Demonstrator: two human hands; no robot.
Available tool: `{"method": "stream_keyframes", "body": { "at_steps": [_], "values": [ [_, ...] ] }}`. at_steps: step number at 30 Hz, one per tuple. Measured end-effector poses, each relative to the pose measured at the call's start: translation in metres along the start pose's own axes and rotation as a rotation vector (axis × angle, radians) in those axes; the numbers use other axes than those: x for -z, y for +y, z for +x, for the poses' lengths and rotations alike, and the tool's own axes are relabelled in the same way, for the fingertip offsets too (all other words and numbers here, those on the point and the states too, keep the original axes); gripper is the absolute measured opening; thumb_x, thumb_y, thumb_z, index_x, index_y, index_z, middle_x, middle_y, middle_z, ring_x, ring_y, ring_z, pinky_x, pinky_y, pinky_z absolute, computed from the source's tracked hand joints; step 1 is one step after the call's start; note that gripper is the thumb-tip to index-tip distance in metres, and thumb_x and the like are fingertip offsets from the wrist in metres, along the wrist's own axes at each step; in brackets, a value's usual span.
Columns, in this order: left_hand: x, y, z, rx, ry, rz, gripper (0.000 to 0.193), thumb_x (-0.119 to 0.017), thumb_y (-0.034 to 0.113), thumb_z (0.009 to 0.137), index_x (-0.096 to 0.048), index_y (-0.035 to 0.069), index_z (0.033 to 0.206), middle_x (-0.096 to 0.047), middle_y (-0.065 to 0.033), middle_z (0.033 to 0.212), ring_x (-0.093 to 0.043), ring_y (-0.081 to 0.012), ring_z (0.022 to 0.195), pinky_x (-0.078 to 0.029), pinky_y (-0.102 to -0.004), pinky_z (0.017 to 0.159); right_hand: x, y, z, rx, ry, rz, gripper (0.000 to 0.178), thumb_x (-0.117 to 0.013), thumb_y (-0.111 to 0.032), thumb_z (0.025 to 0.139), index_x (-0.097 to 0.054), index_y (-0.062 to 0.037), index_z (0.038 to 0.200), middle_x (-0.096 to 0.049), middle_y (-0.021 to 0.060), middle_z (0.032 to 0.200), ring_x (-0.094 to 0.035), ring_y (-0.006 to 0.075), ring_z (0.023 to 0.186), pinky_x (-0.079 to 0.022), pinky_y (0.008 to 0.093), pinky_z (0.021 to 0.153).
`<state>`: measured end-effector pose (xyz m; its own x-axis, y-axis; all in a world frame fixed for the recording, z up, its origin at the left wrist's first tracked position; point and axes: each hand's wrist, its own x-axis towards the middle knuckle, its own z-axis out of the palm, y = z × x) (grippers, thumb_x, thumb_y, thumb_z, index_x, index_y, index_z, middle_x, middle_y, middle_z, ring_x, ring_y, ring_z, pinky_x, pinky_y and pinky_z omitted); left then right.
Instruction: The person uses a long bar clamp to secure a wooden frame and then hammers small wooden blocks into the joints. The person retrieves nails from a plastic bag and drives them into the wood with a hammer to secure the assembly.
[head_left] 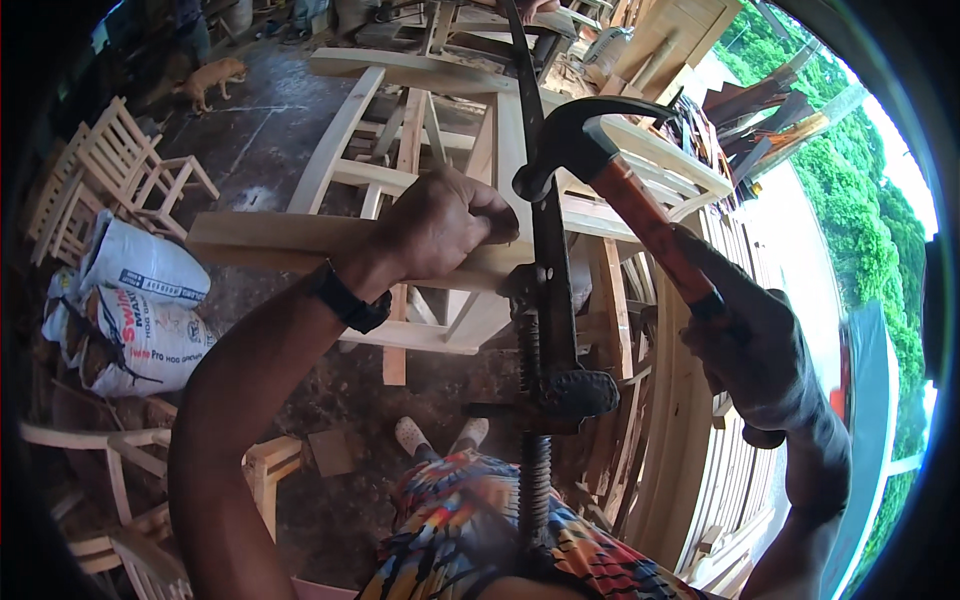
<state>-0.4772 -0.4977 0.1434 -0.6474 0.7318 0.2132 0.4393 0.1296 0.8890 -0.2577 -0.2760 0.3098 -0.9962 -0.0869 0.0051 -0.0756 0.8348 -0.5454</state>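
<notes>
My right hand grips the handle of a claw hammer. The black hammer head is raised close to the upright bar of a metal bar clamp. My left hand is closed, thumb pressed to the fingers, over a pale wooden board; anything pinched there is too small to make out. A dark watch is on that wrist. The board crosses a wooden frame of joined bars. The clamp's threaded screw runs down toward my body, and its jaw block sits just in front of the board.
White printed sacks and wooden chairs stand at the left. More chair parts are at the lower left. A brown dog is farther back. Long planks are stacked on the right, with scrap wood beyond.
</notes>
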Motion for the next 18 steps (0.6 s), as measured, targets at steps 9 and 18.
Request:
{"method": "stream_keyframes", "body": {
  "at_steps": [9,18],
  "values": [
    [-0.003,-0.001,0.004,-0.111,-0.042,0.01,0.01,-0.074,0.008,0.091,-0.076,-0.001,0.095,-0.075,-0.0056,0.079,-0.068,-0.009,0.076,-0.055,-0.0284,0.078,0.004,-0.006,0.005,-0.001,-0.122,-0.175,0.068,-0.066,0.005,0.085,-0.05,-0.0065,0.15,-0.058,0.0083,0.065,-0.058,0.018,0.055,-0.047,0.0307,0.058],
    [-0.004,-0.005,0.002,-0.073,-0.003,-0.007,0.01,-0.075,0.007,0.09,-0.076,-0.001,0.096,-0.076,-0.0059,0.083,-0.066,-0.0071,0.08,-0.054,-0.0289,0.08,0.0,0.006,0.005,0.047,0.031,-0.099,0.069,-0.065,0.005,0.084,-0.048,-0.003,0.151,-0.058,0.0008,0.062,-0.053,0.0081,0.052,-0.044,0.0273,0.053]
  ]
}}
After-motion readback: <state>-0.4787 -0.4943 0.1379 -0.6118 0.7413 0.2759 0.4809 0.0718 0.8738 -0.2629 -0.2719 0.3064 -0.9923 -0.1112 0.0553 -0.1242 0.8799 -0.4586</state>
